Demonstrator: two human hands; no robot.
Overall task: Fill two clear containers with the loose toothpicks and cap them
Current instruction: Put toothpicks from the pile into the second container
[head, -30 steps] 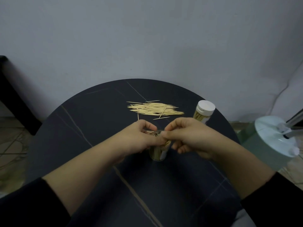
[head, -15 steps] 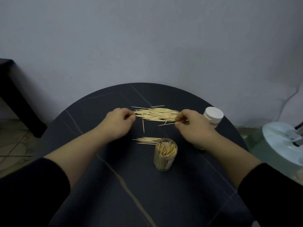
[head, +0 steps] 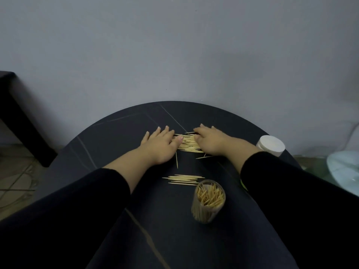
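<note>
A heap of loose toothpicks lies at the far middle of the dark round table. My left hand lies flat at the heap's left end, fingers spread, thumb on the picks. My right hand presses the heap's right end with fingers loosely bent. A smaller bundle of toothpicks lies nearer me. Just right of it stands an uncapped clear container, nearly full of upright toothpicks. A second container with a white cap stands at the table's right edge, partly hidden by my right sleeve.
A single toothpick lies apart below my left hand. A pale round appliance sits off the table's right side. A dark piece of furniture stands at the left by the wall.
Both hands left the open container, reached to the far heap and now close in on it from both sides. A small bundle was left lying beside the container.
</note>
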